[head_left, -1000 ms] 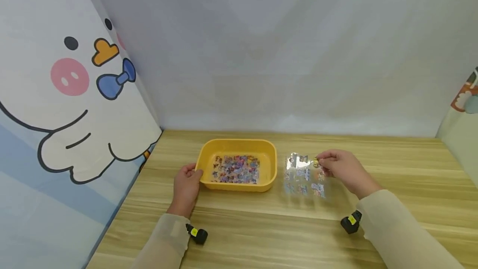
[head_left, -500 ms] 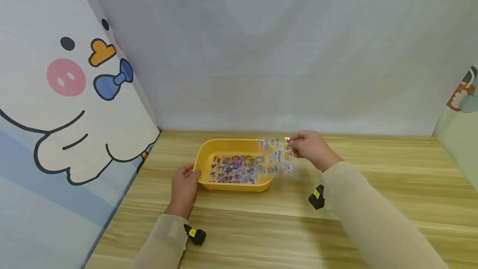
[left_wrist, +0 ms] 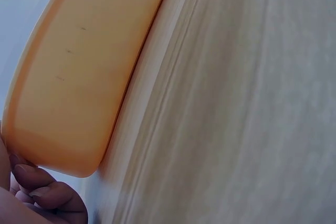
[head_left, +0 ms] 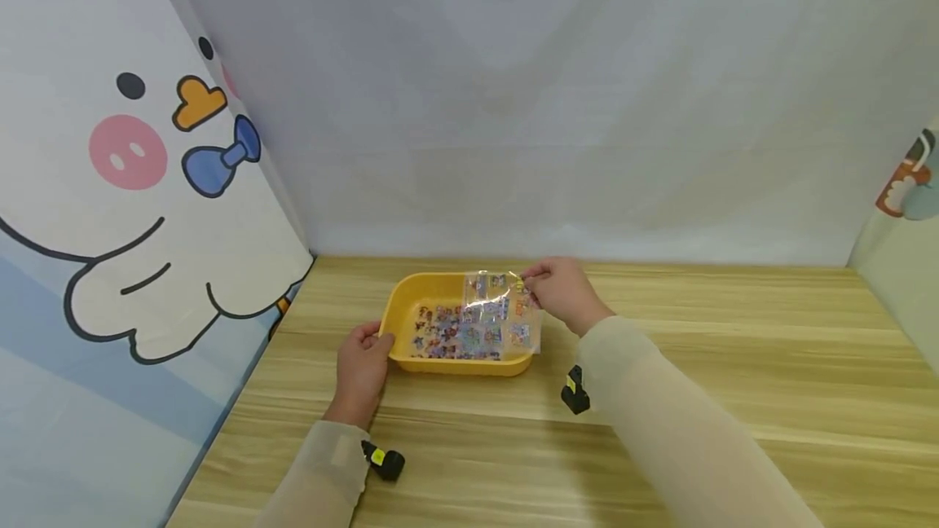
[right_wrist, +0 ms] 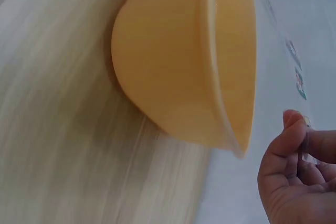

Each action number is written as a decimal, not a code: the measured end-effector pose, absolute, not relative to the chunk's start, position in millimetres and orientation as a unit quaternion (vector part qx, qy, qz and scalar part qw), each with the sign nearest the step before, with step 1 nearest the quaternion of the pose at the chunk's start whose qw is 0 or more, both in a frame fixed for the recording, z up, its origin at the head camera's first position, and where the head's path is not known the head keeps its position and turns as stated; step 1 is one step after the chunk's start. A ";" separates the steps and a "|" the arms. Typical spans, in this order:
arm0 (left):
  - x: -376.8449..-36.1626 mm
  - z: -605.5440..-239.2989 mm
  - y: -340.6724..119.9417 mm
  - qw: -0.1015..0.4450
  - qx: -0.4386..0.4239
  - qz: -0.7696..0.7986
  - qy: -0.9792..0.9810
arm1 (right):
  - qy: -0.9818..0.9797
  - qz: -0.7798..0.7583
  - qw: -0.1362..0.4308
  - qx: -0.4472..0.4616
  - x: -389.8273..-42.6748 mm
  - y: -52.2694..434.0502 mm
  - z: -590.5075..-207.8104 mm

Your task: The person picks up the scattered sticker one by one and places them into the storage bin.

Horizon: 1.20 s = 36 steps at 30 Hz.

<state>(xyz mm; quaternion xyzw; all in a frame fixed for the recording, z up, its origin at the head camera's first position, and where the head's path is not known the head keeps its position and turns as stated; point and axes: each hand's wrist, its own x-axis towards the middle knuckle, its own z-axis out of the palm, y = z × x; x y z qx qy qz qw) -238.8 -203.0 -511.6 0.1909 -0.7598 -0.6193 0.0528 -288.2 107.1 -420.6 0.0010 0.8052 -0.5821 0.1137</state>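
Note:
A yellow plastic tray (head_left: 411, 300) with rounded corners sits on the wooden table. My left hand (head_left: 362, 369) pinches its front left corner at the rim; in the left wrist view the fingers curl at that corner. Between thumb and fingers my right hand (head_left: 561, 292) pinches a clear sticker sheet (head_left: 493, 312) printed with rows of small pictures. The sheet overlaps the right half of the tray in the head view. Below it, several colourful printed pieces (head_left: 436, 336) lie on the tray's floor, partly hidden. In the right wrist view the pinched sheet edge stands beyond the tray's rim.
The wooden table (head_left: 469, 446) ends at a pale grey backdrop (head_left: 572, 145). On the left stands a cloth panel (head_left: 81, 283) with a cartoon animal. A small black device with a yellow label is on each sleeve: left device (head_left: 384, 460), right device (head_left: 575, 389).
My right hand has carried the clear sticker sheet leftward, from beside the tray to over its right half. The left hand keeps its grip on the tray's corner.

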 end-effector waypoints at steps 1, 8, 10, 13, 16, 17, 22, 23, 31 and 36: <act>-238.6 -511.3 -202.4 0.052 0.191 -0.620 -0.759 | 0.806 -0.581 0.110 0.002 -287.5 103.5 -421.5; -239.6 -511.3 -202.4 0.052 0.196 -0.614 -0.763 | 0.817 -0.568 0.097 -0.004 -292.5 77.8 -428.6; -240.1 -511.5 -203.3 0.053 0.198 -0.612 -0.764 | 0.817 -0.567 0.100 -0.008 -292.7 72.3 -428.7; -240.2 -511.0 -203.4 0.052 0.197 -0.613 -0.763 | 0.819 -0.565 0.100 -0.013 -292.1 67.6 -429.9; -239.6 -509.9 -202.8 0.052 0.196 -0.617 -0.760 | 0.822 -0.562 0.096 -0.011 -290.8 65.4 -432.1; -239.3 -509.5 -202.5 0.052 0.197 -0.617 -0.760 | 0.824 -0.558 0.095 -0.010 -290.4 65.2 -433.3; -237.8 -509.4 -201.0 0.057 0.195 -0.618 -0.759 | 0.840 -0.533 0.100 -0.011 -288.3 65.4 -438.3; -237.5 -508.9 -200.8 0.059 0.193 -0.619 -0.759 | 0.846 -0.523 0.099 -0.017 -288.4 65.5 -439.2; -236.7 -507.3 -200.5 0.054 0.182 -0.622 -0.760 | 0.903 -0.412 0.092 -0.081 -284.8 66.0 -440.1; -235.8 -505.8 -201.9 0.053 0.183 -0.615 -0.765 | 0.942 -0.298 0.070 -0.138 -281.1 65.3 -434.8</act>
